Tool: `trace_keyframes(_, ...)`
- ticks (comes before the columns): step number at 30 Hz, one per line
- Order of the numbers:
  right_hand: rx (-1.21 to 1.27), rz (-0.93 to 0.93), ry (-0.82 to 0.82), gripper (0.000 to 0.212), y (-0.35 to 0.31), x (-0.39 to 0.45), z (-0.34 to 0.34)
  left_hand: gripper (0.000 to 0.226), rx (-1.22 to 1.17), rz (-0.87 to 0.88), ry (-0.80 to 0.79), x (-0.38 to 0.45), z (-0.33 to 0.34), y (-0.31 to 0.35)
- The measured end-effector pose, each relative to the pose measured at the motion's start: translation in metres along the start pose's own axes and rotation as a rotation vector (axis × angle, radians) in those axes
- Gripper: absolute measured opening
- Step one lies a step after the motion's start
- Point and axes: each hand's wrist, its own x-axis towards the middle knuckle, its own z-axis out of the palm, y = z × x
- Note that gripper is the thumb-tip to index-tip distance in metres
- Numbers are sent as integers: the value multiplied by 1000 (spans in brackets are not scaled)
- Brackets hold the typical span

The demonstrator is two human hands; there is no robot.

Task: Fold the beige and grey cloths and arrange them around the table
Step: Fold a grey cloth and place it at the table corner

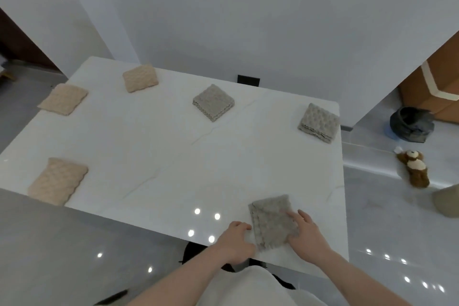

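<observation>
Grey cloth [272, 221] lies folded under the flat-spread right hand [304, 236], left hand [236, 241] curled pinching its edge.

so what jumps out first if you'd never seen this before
Six folded cloths ringing a white table: three beige along the left side and far corner, three grey on the right. At the near edge both hands work the last grey cloth, the right hand flat on top, the left hand at its left edge. A toy bear lies on the floor to the right.
</observation>
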Motion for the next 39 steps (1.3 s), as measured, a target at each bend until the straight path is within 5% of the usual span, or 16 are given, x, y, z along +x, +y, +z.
trace_keyframes(9,94,-19,-123,69,20,19,-6,92,-177,-102,-3,5,40,9)
trace_keyframes(13,150,-104,-164,60,82,67,36,82,-273,-85,20,11,44,16)
trace_keyframes(15,186,-107,-179,55,59,48,25,70,-273,-57,6,16,46,19)
trace_keyframes(19,291,-47,-217,37,21,4,6,83,-217,-33,27,50,58,-5)
trace_keyframes(24,214,-82,-132,80,43,-14,17,74,37,4,166,17,47,25)
trace_keyframes(28,-10,-264,-21,73,43,-22,12,70,178,37,217,4,57,22)
trace_keyframes(39,-211,-281,-300,83,38,-8,10,64,208,-42,215,10,64,24)
